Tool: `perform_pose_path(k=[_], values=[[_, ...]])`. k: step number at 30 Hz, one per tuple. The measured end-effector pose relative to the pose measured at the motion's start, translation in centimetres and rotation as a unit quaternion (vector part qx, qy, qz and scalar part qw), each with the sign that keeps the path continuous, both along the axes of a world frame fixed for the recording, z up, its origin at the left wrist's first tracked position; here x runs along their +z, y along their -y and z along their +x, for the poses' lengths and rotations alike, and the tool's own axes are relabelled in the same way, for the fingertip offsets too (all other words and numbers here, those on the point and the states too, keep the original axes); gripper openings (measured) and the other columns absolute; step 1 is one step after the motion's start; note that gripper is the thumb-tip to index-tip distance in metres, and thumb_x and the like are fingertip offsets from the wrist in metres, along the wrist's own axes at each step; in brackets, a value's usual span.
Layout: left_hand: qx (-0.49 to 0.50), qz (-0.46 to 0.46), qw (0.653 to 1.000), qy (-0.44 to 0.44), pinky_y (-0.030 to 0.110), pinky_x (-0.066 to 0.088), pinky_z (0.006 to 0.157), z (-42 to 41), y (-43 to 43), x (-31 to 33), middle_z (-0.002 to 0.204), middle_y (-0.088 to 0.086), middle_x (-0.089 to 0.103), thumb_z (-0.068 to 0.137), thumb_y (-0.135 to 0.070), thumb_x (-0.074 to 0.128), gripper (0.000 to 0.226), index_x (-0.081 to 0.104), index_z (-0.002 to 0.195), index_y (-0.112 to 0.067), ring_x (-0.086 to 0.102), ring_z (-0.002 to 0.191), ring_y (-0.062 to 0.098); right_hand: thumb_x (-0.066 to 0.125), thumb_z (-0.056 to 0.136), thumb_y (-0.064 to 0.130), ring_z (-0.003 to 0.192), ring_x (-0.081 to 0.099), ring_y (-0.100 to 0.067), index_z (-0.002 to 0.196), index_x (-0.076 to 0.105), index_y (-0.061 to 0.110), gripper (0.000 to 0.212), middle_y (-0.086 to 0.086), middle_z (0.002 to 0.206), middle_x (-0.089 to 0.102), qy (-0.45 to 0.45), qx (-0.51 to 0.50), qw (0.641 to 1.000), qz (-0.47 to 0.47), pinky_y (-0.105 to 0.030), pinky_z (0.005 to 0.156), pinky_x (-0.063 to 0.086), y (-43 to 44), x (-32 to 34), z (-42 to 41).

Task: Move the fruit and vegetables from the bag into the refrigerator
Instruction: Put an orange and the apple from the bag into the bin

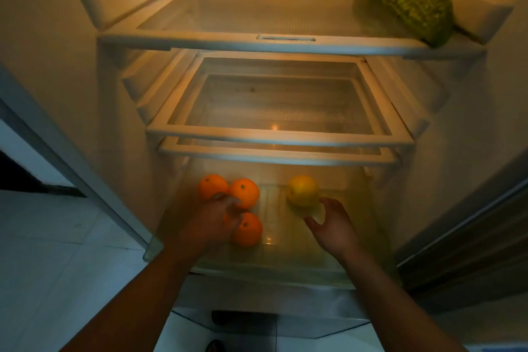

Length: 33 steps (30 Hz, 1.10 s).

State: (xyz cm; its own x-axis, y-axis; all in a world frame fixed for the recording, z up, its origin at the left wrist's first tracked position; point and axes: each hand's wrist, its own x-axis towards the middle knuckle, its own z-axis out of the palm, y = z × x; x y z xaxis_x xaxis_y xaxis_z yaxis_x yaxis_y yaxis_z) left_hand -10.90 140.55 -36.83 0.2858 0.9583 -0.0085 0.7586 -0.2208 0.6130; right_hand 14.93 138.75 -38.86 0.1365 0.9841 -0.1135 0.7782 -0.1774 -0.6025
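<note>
glossy oranges (244, 193), clear plastic drawer (271, 266)

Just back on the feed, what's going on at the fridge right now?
A person has both hands in the bottom drawer of the open refrigerator. The left hand lies over a cluster of three oranges at the drawer's left; whether it grips one cannot be told. The right hand is open, just short of a yellow fruit on the right. A green leafy vegetable lies on the top shelf. No bag is in view.
</note>
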Motion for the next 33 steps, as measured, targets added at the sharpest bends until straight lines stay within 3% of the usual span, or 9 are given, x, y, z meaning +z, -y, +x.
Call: perform_pose_path(k=[4,9,12,18,21,24,26,30,33], values=[[-0.019,-0.013,1.000,-0.012,0.030,0.037,0.097,-0.7,0.5,-1.5,0.123,0.013,0.057,0.063,-0.056,0.035,0.075,0.058,0.118,-0.011,0.053,0.114,0.027,0.066,0.078,0.047,0.110,0.054,-0.027,0.130,0.045,0.017,0.064,-0.011,0.130,0.050,-0.032,-0.029,0.999,-0.015,-0.033,0.086,0.045,-2.4,-1.6,-0.1],[-0.016,-0.018,1.000,-0.009,0.033,0.043,0.092,-1.7,0.5,-3.5,0.114,0.008,0.061,0.069,-0.047,0.041,0.054,0.057,0.115,-0.022,0.056,0.105,0.026,0.062,0.084,0.044,0.139,0.025,-0.030,0.147,0.017,0.008,0.086,-0.013,0.153,0.020,-0.012,-0.025,0.999,-0.035,-0.036,0.111,0.024,-4.2,-2.8,-0.8],[-0.034,-0.018,0.999,0.013,0.030,0.042,0.085,-1.7,0.7,-4.1,0.109,0.012,0.065,0.069,-0.039,0.046,0.045,0.047,0.113,-0.030,0.054,0.101,0.018,0.062,0.085,0.040,0.136,0.031,-0.028,0.143,0.029,0.009,0.074,-0.013,0.149,0.031,-0.031,0.005,0.999,0.006,-0.033,0.111,0.024,-4.4,-3.6,-1.4],[-0.052,-0.023,0.997,-0.052,0.025,0.032,0.099,-1.7,0.4,-4.2,0.136,0.007,0.046,0.060,-0.053,0.026,0.082,0.047,0.131,-0.017,0.045,0.124,0.024,0.064,0.085,0.032,0.139,0.027,-0.025,0.141,0.036,0.020,0.064,-0.008,0.151,0.028,0.049,0.143,0.987,0.062,-0.027,0.110,0.020,-3.7,-4.6,-2.9],[-0.064,-0.024,0.996,-0.051,0.021,0.032,0.090,-1.6,0.6,-3.6,0.128,0.007,0.051,0.063,-0.051,0.028,0.078,0.047,0.131,-0.017,0.049,0.117,0.023,0.062,0.086,0.034,0.137,0.027,-0.026,0.139,0.040,0.024,0.059,-0.006,0.151,0.028,0.089,0.195,0.974,0.075,-0.027,0.109,0.023,-3.0,-4.3,-3.5],[-0.070,-0.034,0.996,-0.045,0.024,0.034,0.093,-2.0,0.5,-3.6,0.127,0.005,0.052,0.059,-0.055,0.025,0.083,0.048,0.130,-0.017,0.049,0.118,0.021,0.061,0.087,0.029,0.135,0.031,-0.026,0.139,0.040,0.027,0.057,-0.007,0.147,0.035,0.091,0.180,0.975,0.090,-0.026,0.106,0.024,-2.9,-3.9,-3.5],[-0.054,-0.024,0.998,-0.005,0.024,0.036,0.093,-2.5,0.7,-3.2,0.124,0.002,0.053,0.063,-0.056,0.030,0.075,0.053,0.125,-0.019,0.048,0.116,0.017,0.062,0.087,0.026,0.134,0.031,-0.025,0.139,0.039,0.027,0.057,-0.007,0.145,0.037,0.085,0.161,0.980,0.084,-0.025,0.105,0.023,-3.0,-3.9,-3.4],[-0.030,0.006,0.999,0.030,0.006,0.032,0.080,-4.5,2.2,-2.0,0.109,-0.012,0.049,0.071,-0.061,0.031,0.064,0.057,0.113,-0.021,0.045,0.097,-0.003,0.069,0.080,0.020,0.127,0.039,-0.032,0.135,0.046,0.019,0.060,-0.013,0.137,0.045,0.089,0.148,0.982,0.080,-0.034,0.104,0.031,-3.8,-4.6,-3.4],[0.020,-0.016,0.999,0.034,0.009,0.034,0.073,-5.4,3.4,-1.6,0.096,-0.025,0.045,0.075,-0.068,0.027,0.054,0.054,0.105,-0.031,0.045,0.085,-0.009,0.068,0.079,0.013,0.118,0.046,-0.039,0.129,0.052,0.012,0.053,-0.018,0.130,0.050,0.106,0.159,0.977,0.095,-0.041,0.099,0.038,-4.8,-4.8,-3.6]])
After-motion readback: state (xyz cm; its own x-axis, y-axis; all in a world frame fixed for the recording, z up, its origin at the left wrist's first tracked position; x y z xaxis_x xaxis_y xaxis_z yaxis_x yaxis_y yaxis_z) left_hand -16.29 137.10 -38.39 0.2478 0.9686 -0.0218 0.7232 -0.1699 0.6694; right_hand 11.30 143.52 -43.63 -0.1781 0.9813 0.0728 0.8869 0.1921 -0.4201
